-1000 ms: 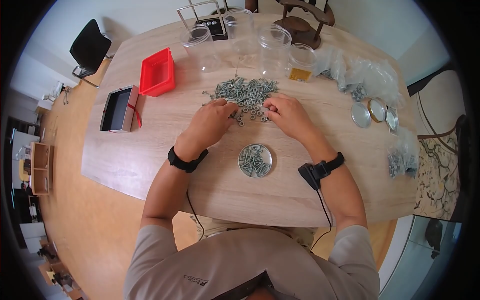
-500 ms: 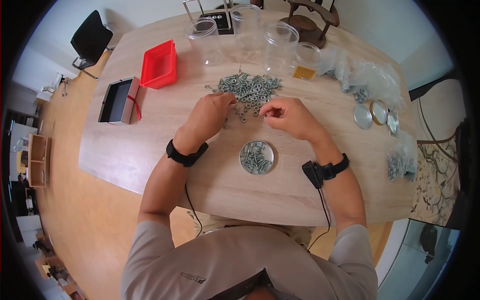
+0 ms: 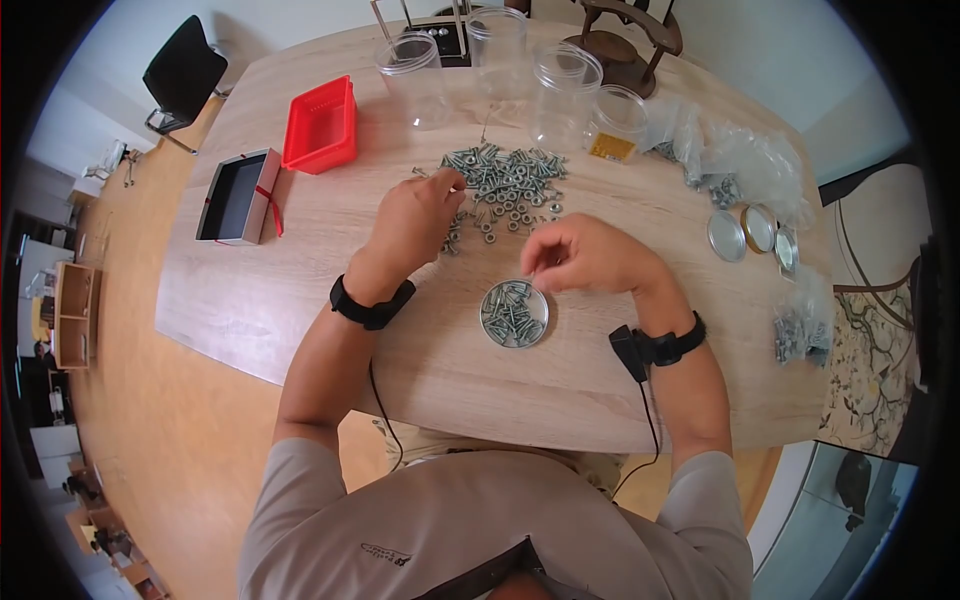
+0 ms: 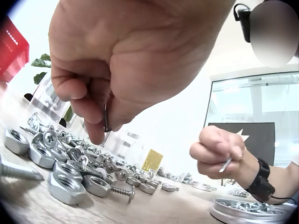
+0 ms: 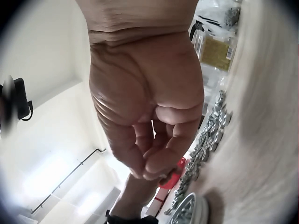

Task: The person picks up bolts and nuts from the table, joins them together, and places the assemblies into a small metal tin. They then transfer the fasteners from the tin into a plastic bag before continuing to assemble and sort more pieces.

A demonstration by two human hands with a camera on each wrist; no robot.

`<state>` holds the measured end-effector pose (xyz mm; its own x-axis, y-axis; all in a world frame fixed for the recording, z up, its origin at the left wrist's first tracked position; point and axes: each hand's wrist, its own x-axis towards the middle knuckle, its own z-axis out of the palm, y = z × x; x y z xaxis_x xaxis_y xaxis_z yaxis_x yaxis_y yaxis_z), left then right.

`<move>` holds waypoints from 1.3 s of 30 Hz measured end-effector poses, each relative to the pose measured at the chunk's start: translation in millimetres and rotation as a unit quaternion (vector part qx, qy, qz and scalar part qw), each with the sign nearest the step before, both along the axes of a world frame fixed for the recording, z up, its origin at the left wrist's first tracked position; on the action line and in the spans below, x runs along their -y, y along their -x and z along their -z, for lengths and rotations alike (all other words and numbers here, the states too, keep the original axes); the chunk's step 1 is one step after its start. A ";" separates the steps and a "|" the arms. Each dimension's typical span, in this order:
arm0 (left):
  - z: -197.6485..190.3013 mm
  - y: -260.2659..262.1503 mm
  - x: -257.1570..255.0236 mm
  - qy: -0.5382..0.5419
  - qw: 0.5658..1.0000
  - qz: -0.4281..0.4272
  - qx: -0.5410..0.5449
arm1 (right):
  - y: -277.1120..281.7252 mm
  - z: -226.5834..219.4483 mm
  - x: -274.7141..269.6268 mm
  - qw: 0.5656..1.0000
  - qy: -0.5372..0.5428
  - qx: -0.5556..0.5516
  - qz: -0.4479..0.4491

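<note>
Screws and hex nuts lie in a pile (image 3: 508,176) of silvery metal on the table. At its left edge is my left hand (image 3: 412,215), pinching a screw (image 4: 106,117) between thumb and fingers, low above the nuts (image 4: 66,186). My right hand (image 3: 595,256) hovers by the far right rim of a round shallow tin (image 3: 539,331) filled with screws (image 3: 510,310). In the left wrist view its curled fingertips pinch a small screw (image 4: 225,165); the right wrist view hides that screw behind the fingers.
Clear plastic jars (image 3: 565,95) stand behind the pile. To the left are a red basket (image 3: 321,128) and an open grey box (image 3: 240,195). Round lids (image 3: 726,234) and plastic bags (image 3: 755,160) of hardware lie at the right.
My right hand has drawn back from the pile toward the tin. My left hand has shifted slightly left and away from the body, staying at the pile's left edge.
</note>
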<state>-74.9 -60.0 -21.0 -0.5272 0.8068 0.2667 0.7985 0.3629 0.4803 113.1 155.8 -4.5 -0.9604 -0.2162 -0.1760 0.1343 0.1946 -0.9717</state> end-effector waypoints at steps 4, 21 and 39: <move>-7.5 -2.0 1.5 0.007 1.000 0.012 0.016 | 1.2 -15.4 19.6 0.998 -0.016 0.054 0.009; -26.3 -27.4 4.5 0.055 0.984 0.143 0.088 | 14.3 33.6 -11.1 0.934 -0.193 -0.102 0.284; -1.0 -187.7 16.5 0.072 0.892 0.432 -0.109 | 19.2 59.6 -44.8 0.929 0.010 -0.090 0.358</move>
